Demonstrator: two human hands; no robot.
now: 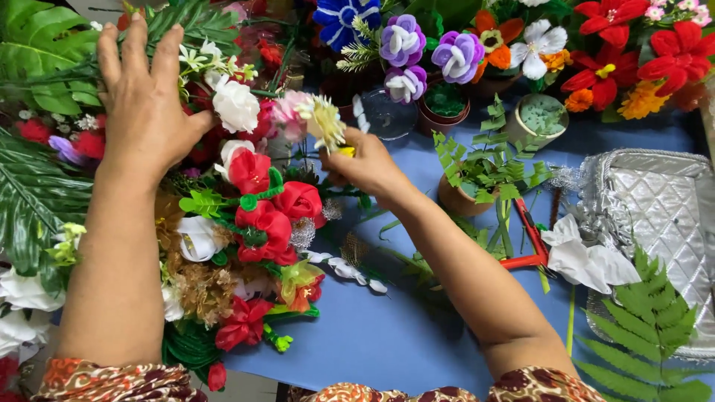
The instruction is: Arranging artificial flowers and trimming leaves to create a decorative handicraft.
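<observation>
- Leaves (33, 197) on the far left get cut off by the frame edge, and the white blooms (22, 298) in the lower left only half show.
- Left hand (145, 112), upper left, lies flat and spread wide, palm down on the big flower arrangement (246, 223). It grips nothing, just presses on the greenery, and whatever's under the palm is hidden.
- Right hand (365, 165), around upper centre, is curled nearly closed, pinching a pale yellow-white flower (324, 119) by its stem just beside the bouquet's right edge. Fingertips are tucked out of sight, so the exact grip is hard to make out.
- Small pot with green sprigs (477, 182) sits just right of that wrist. Red-handled tool (532, 242) lies partly under a white cloth flower (585, 260), so I can't tell what it is.
- Silver quilted tray (663, 201) and a fern frond (648, 327) run off the right edge.
- Open blue tabletop (372, 335) is mostly bottom centre, between the forearms. The top is crowded with potted flowers (447, 59).
</observation>
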